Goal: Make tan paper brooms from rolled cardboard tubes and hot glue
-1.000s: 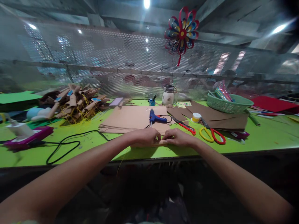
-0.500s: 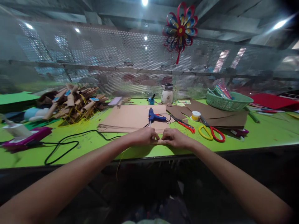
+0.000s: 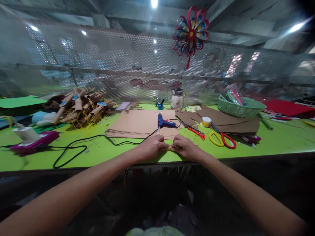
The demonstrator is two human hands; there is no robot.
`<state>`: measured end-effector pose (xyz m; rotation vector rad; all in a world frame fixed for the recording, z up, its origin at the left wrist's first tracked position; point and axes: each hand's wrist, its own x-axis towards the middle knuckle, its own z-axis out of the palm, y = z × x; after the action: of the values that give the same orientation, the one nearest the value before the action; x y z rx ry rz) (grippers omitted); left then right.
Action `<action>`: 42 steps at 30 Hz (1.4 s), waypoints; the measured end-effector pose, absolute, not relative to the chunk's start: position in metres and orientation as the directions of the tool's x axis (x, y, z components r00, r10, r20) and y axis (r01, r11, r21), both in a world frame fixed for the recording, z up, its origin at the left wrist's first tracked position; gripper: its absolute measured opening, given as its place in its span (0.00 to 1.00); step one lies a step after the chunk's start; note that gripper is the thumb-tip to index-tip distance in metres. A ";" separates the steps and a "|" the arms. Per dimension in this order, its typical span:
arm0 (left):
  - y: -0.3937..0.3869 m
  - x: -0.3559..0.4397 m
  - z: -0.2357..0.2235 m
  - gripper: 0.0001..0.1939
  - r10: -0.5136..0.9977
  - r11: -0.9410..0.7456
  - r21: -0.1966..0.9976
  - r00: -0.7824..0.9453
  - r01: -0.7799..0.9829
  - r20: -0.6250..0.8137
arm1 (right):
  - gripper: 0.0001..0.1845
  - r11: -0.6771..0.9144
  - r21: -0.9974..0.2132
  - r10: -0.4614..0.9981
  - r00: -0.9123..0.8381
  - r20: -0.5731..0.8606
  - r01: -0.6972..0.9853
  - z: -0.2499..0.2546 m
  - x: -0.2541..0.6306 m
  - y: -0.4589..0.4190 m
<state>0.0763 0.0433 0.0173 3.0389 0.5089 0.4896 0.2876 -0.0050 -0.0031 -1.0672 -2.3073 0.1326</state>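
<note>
Close to the table's front edge, my left hand (image 3: 154,146) and my right hand (image 3: 185,147) nearly meet. Both have their fingers pinched on a narrow piece of brown paper (image 3: 169,148); most of it is hidden by the fingers. Just beyond them a blue glue gun (image 3: 164,122) lies on a stack of brown paper sheets (image 3: 130,123), its nozzle pointing away. A box cutter with a red handle (image 3: 197,131) rests to the right, then scissors with yellow and red handles (image 3: 222,137).
On the left lie a pile of rolled brown paper pieces (image 3: 80,108), a purple power strip (image 3: 36,143) and a black cable (image 3: 73,146). A spool of yellow thread (image 3: 205,122), a flask (image 3: 176,99) and a green basket (image 3: 242,107) stand behind. A paper flower (image 3: 191,33) hangs above.
Both hands stay together at the front edge, and the fingers have shifted slightly on the brown paper. The left hand sits a little lower and closer to the edge. The view has shifted slightly.
</note>
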 end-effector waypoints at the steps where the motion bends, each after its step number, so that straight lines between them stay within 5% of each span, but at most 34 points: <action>1: 0.043 0.076 0.016 0.19 0.321 -0.946 0.061 0.895 0.319 0.311 | 0.10 0.676 -0.320 0.720 -0.501 0.480 0.664 -0.005 0.287 -0.006; 12: 0.048 0.060 0.024 0.16 0.381 -0.913 0.263 0.885 0.312 0.269 | 0.08 0.692 -0.302 0.694 -0.490 0.528 0.655 -0.011 0.289 -0.009; 23: 0.051 0.011 0.039 0.14 0.418 -0.905 0.182 0.884 0.385 0.208 | 0.07 0.697 -0.324 0.697 -0.495 0.519 0.640 -0.007 0.288 -0.007; 35: 0.044 0.006 0.016 0.16 0.316 -0.928 -0.089 0.890 0.362 0.328 | 0.11 0.723 -0.190 0.647 -0.555 0.523 0.664 -0.004 0.284 -0.015; 42: 0.030 0.006 0.016 0.17 0.406 -0.900 -0.026 0.857 0.436 0.316 | 0.12 0.715 -0.181 0.649 -0.545 0.530 0.676 -0.006 0.284 -0.017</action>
<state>0.0059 0.0297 0.0159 3.1204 0.7091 0.4971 0.2837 -0.0175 -0.0063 -1.0048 -2.3414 -0.0604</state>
